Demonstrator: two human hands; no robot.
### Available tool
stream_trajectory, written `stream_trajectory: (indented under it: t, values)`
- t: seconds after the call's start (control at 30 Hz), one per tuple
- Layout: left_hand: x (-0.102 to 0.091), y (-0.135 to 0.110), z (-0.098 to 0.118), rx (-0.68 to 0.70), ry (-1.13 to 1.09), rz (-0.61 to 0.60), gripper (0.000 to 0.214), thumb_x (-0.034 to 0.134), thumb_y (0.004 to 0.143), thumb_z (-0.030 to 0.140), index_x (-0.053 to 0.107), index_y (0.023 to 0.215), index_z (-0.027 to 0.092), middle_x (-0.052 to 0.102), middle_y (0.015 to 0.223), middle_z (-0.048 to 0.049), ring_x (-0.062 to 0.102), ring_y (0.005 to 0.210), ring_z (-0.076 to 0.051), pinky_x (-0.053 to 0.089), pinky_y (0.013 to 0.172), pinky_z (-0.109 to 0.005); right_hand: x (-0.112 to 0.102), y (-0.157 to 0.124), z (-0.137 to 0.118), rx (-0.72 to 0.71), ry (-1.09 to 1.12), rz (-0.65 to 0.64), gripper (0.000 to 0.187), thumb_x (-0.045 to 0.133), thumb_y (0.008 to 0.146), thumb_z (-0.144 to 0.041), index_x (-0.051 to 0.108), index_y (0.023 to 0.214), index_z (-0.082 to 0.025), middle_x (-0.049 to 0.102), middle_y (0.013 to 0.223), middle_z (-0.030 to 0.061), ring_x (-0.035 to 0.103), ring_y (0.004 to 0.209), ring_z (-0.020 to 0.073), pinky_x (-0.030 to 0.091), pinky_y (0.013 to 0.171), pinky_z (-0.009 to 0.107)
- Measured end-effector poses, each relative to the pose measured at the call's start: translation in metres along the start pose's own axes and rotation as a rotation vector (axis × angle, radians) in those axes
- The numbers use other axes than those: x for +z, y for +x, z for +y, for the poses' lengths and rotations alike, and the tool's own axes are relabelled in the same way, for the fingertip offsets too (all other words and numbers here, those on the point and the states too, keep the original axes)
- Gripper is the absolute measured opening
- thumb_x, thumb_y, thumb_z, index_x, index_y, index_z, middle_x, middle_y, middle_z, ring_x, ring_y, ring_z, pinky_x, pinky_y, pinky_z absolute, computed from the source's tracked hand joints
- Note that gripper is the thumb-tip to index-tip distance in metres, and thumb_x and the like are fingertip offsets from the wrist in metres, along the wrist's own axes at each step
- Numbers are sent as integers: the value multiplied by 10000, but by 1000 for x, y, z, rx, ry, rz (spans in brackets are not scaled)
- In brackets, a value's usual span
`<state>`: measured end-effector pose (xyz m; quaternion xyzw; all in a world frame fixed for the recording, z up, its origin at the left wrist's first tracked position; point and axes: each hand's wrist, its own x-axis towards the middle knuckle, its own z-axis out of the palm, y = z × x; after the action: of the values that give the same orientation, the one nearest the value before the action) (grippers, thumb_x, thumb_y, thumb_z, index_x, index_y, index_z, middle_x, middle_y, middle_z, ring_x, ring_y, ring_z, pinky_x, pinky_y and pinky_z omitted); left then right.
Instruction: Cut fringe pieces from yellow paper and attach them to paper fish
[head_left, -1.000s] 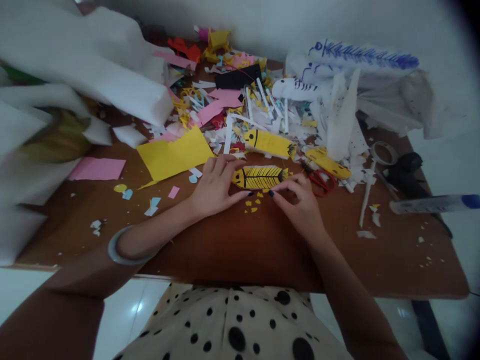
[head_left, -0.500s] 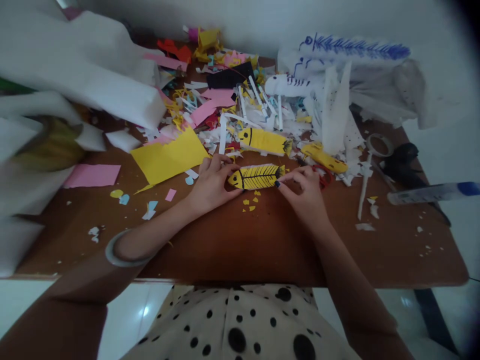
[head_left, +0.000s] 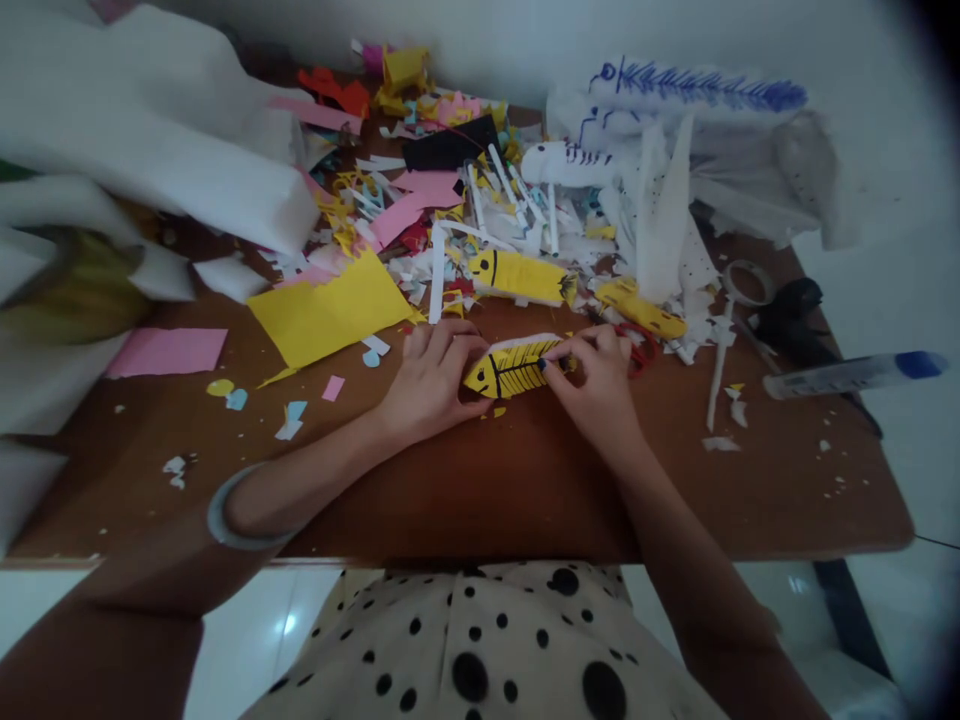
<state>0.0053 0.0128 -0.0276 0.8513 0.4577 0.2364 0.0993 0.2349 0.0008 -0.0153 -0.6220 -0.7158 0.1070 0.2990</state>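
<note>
A yellow paper fish with a black fishbone pattern, an eye and a mouth lies low over the brown table between my hands. White shows along its upper edge. My left hand is closed round the head end, thumb below and fingers above. At the tail end, my right hand grips the fish; its thumb, dark at the tip, rests on the drawn bones and hides part of the tail. Small yellow scraps lie just below the fish. Behind it is another yellow paper fish.
A yellow sheet and a pink sheet lie left. Paper scraps and white pens pile up behind. Red-handled scissors, a tape roll and a blue-capped tube are right. White foam stands back left.
The fish has tilted, its tail end higher and its white edge showing more. My right hand has shifted left over the tail. The whole view has shifted slightly.
</note>
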Motion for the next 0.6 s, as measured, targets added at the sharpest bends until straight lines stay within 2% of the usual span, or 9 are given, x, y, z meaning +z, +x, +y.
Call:
stream_trajectory:
  t: [0.23, 0.6]
  values:
    - [0, -1, 1, 6, 7, 16, 507, 733, 774, 340, 502, 1199, 190, 562, 1270, -157, 508, 1157, -357, 360, 958, -482, -2, -1, -7, -40, -37, 26, 38, 621, 834, -250, 646, 817, -226, 530, 960, 80, 498, 950, 260, 389, 901, 456]
    - [0, -3, 2, 9, 6, 6, 509, 732, 782, 334, 508, 1217, 192, 561, 1270, -150, 507, 1143, -360, 360, 939, -483, -1, -1, -9, -18, 0, 27, 51, 615, 835, -257, 647, 810, -226, 521, 967, 87, 476, 960, 280, 369, 925, 481]
